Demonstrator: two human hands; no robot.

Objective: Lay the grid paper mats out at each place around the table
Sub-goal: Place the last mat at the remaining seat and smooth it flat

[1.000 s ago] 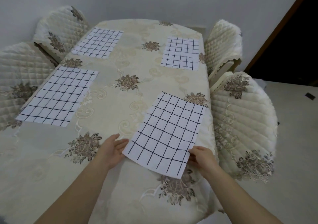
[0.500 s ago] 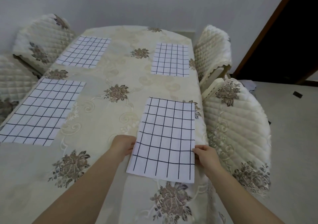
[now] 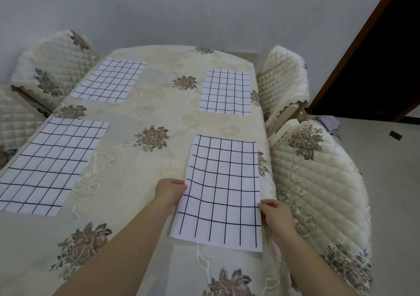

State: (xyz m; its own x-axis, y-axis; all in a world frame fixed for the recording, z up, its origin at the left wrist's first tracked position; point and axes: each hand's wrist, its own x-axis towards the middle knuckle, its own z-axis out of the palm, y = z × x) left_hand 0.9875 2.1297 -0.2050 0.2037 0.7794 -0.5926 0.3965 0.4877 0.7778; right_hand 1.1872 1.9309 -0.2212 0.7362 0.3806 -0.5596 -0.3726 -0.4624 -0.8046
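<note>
Several white paper mats with black grid lines lie on the table [image 3: 141, 204], which wears a cream floral cloth. The near-right mat [image 3: 223, 189] lies lengthwise along the right edge, beside the near-right chair. My left hand [image 3: 169, 192] holds its left edge and my right hand [image 3: 273, 214] pinches its right edge. Its near end looks slightly raised off the cloth. Three other mats lie flat: near left [image 3: 51, 165], far left [image 3: 110, 81], far right [image 3: 226, 92].
Quilted cream chair covers stand round the table: two on the right [image 3: 318, 182] [image 3: 283, 79] and two on the left [image 3: 51, 68] [image 3: 13, 118]. A dark doorway [image 3: 375, 57] opens at the back right. Pale floor lies beyond the right chairs.
The near-right mat has been turned from a slant to lie straight along the table's right edge. Both hands stayed on its sides. The camera has tilted, shifting the view.
</note>
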